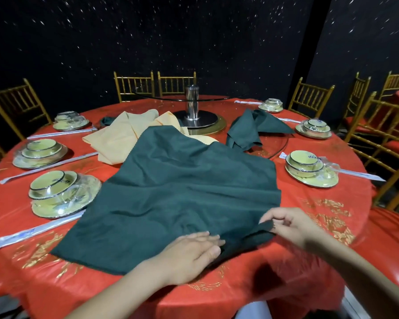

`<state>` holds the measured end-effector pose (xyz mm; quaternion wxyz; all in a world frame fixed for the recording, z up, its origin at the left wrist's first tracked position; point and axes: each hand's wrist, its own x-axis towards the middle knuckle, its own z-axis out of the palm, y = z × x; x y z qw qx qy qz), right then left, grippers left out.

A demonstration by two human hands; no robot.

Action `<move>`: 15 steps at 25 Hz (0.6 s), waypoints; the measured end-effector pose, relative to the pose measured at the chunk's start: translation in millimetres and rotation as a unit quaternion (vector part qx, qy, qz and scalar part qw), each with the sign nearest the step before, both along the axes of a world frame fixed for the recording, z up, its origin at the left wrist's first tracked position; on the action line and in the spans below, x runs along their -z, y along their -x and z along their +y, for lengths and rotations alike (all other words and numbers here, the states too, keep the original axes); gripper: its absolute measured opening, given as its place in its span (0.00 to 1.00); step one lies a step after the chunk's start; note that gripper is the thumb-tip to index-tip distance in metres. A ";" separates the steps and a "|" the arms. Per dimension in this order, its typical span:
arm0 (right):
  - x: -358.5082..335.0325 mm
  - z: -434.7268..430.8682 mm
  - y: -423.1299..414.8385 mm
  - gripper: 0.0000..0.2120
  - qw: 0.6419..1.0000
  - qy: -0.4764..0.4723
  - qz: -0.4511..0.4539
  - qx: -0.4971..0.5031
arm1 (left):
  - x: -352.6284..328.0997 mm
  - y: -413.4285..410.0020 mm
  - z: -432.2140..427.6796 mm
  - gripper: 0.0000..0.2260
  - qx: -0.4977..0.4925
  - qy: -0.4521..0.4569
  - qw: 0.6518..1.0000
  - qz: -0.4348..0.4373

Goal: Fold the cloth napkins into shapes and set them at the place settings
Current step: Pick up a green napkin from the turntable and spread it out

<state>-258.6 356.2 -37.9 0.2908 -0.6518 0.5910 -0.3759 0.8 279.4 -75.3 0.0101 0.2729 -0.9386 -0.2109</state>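
While the left hand (pixel 192 250) lies flat with straight fingers on the near edge of a large dark green cloth napkin (pixel 182 192), the right hand (pixel 288 224) pinches that napkin's near right corner between thumb and fingertips. The napkin is spread at six o'clock on the round table (pixel 320 210) with its red, gold-printed cover. Pale orange cloth napkins (pixel 118 139) lie heaped toward eleven o'clock, and a second, crumpled green napkin (pixel 249 130) toward one o'clock.
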 end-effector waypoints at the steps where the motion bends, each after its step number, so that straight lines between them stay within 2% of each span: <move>1: -8.6 -2.2 4.0 0.15 1.000 0.006 -0.006 -0.012 | -4.4 -3.1 6.5 0.32 -0.002 -0.049 0.998 0.031; 2: -19.1 -3.9 4.4 0.10 0.999 -0.003 -0.012 -0.030 | -9.3 -7.0 10.8 0.35 -0.013 -0.101 0.992 0.073; 3: -27.3 -6.3 5.1 0.21 0.999 -0.005 -0.004 -0.045 | -13.9 -11.9 13.0 0.40 -0.031 -0.143 0.982 0.120; 4: -36.4 -8.6 4.0 0.27 0.998 0.000 0.011 -0.057 | -17.8 -18.9 12.9 0.43 -0.053 -0.168 0.972 0.158; 7: -57.4 -23.2 -4.5 0.18 0.999 0.019 -0.029 -0.032 | -27.9 -45.1 6.7 0.39 -0.116 -0.176 0.951 0.226; 9: -65.7 -51.9 -8.0 0.16 0.998 0.047 -0.047 0.017 | -28.7 -67.8 -0.3 0.36 -0.149 -0.156 0.947 0.239; 10: -67.2 -71.1 -8.3 0.13 0.996 0.076 -0.023 0.045 | -28.6 -79.0 -5.5 0.35 -0.178 -0.131 0.946 0.237; 13: -68.5 -136.5 -17.1 0.12 0.982 0.137 0.080 0.106 | -27.7 -107.5 -31.2 0.19 -0.281 -0.022 0.934 0.220; 15: -64.8 -177.8 -29.1 0.09 0.972 0.159 0.099 0.140 | -23.1 -121.6 -51.6 0.19 -0.320 0.027 0.925 0.204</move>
